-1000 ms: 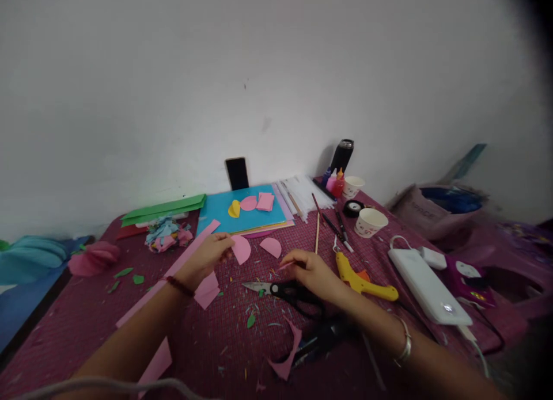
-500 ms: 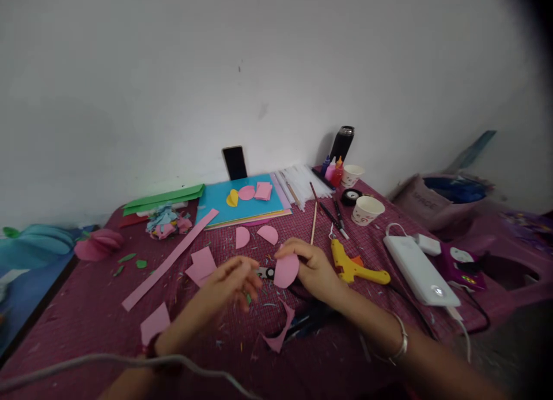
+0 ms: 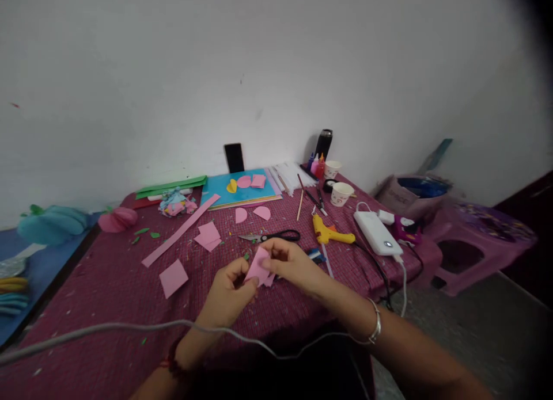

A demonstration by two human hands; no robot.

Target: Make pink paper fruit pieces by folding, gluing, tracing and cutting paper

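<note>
A piece of pink paper [image 3: 257,267] is held between both my hands over the near part of the table; it looks folded or seen at an angle. My left hand [image 3: 228,293] pinches its lower left edge with thumb and fingers. At its upper right side, my right hand [image 3: 291,265] grips it between thumb and fingers. Just beyond the hands lie black-handled scissors [image 3: 280,235], blades pointing left. Two pink half-circle pieces [image 3: 261,213] rest farther back. Pink paper squares [image 3: 173,278] and a long pink strip [image 3: 181,230] lie to the left.
A yellow glue gun [image 3: 330,233], a white power bank [image 3: 378,233] and paper cups [image 3: 341,194] stand or lie right. Blue sheets [image 3: 216,193] and a phone [image 3: 234,157] are at the back. A white cable [image 3: 129,326] crosses in front. Paper pumpkins [image 3: 117,220] sit left.
My left hand has come over to the pink paper and now grips it too. The paper has turned from showing its rounded face. The view has shifted, and the scissors show more fully.
</note>
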